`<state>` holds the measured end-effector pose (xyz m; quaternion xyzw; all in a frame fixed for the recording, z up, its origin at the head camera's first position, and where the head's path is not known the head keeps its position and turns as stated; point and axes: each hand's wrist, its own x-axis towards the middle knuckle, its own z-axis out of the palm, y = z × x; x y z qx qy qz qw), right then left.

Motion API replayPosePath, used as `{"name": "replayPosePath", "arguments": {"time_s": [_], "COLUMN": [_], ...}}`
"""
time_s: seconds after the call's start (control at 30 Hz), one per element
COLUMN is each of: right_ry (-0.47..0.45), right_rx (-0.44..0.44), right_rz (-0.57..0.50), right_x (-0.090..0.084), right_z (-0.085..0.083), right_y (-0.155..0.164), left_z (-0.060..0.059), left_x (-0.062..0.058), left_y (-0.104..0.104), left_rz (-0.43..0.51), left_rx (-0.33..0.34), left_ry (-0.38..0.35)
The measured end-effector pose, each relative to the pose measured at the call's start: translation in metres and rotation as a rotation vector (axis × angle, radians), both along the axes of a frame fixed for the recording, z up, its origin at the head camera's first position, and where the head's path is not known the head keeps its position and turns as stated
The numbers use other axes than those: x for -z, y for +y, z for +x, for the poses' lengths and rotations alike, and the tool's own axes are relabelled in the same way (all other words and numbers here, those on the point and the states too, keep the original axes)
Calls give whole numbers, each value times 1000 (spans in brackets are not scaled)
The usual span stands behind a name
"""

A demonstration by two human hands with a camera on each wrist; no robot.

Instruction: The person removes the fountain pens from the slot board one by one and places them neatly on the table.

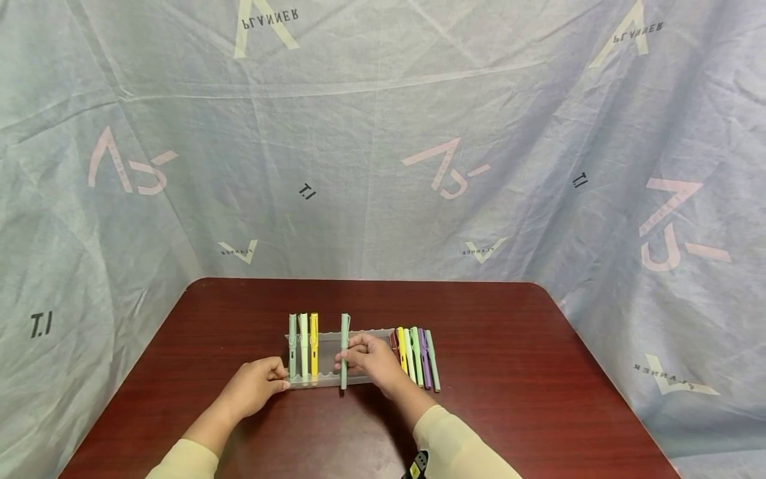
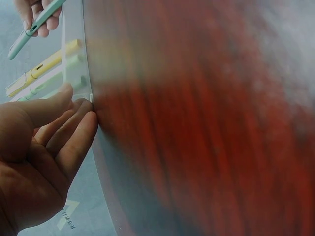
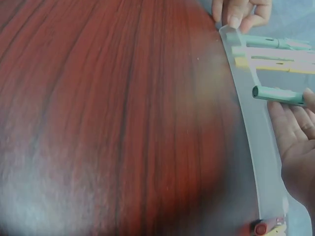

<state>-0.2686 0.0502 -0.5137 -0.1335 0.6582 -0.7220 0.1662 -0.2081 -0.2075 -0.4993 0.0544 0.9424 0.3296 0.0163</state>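
Note:
A clear plastic pen tray (image 1: pixel 326 381) with a notched rim lies on the table. My left hand (image 1: pixel 258 384) holds its front left corner between thumb and fingers. My right hand (image 1: pixel 374 359) pinches a capped grey-green pen (image 1: pixel 344 332) over the middle of the tray, the clip end pointing away from me. At the tray's left end lie another grey-green pen (image 1: pixel 292 346), a pale green pen (image 1: pixel 304 342) and a yellow pen (image 1: pixel 314 342), side by side. In the right wrist view the held pen's near end (image 3: pixel 263 92) overlaps the tray's front wall.
Right of my right hand, several pens lie in a row: dark red (image 1: pixel 393 340), yellow (image 1: pixel 401 346), white, light green, purple (image 1: pixel 424 356) and grey-green (image 1: pixel 433 362). The dark red table (image 1: pixel 509 372) has rounded far corners. A grey printed cloth (image 1: pixel 359 199) hangs around it.

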Motion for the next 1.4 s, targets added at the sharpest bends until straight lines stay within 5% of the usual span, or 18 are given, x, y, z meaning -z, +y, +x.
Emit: {"name": "replayPosePath", "arguments": {"time_s": [1.4], "right_ry": [10], "right_rx": [61], "right_rz": [68], "right_x": [2], "right_z": [-6], "right_y": [70], "left_z": [-1], "left_x": [1], "left_y": [-1], "left_rz": [5], "left_rx": [3], "left_ry": [1]}}
